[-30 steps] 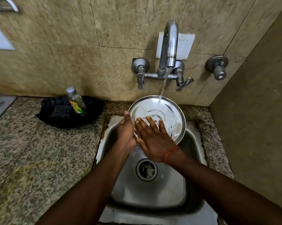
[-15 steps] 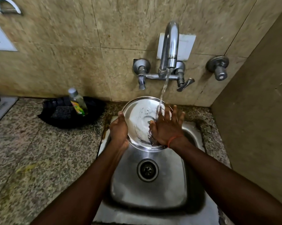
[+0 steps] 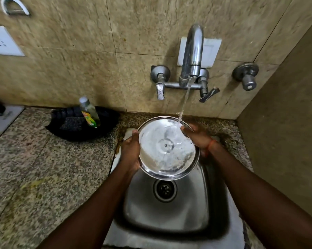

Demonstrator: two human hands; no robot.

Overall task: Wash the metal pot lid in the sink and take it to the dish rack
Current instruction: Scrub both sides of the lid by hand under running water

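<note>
The round metal pot lid (image 3: 166,150) is held over the steel sink (image 3: 169,212), its inner face turned up toward me. Water from the faucet (image 3: 192,56) falls on the lid's upper right part. My left hand (image 3: 131,151) grips the lid's left rim. My right hand (image 3: 198,135) holds the right rim from behind, fingers over the top edge, with an orange thread at the wrist. The dish rack is not in view.
A black tray (image 3: 83,123) with a scrub pad and a soap bottle (image 3: 89,112) sits on the granite counter (image 3: 43,168) left of the sink. A second tap (image 3: 246,76) juts from the wall at right. A side wall closes the right.
My right hand has left the lid's inner face and moved to its right rim. The lid has tilted, its face now bare under the water stream.
</note>
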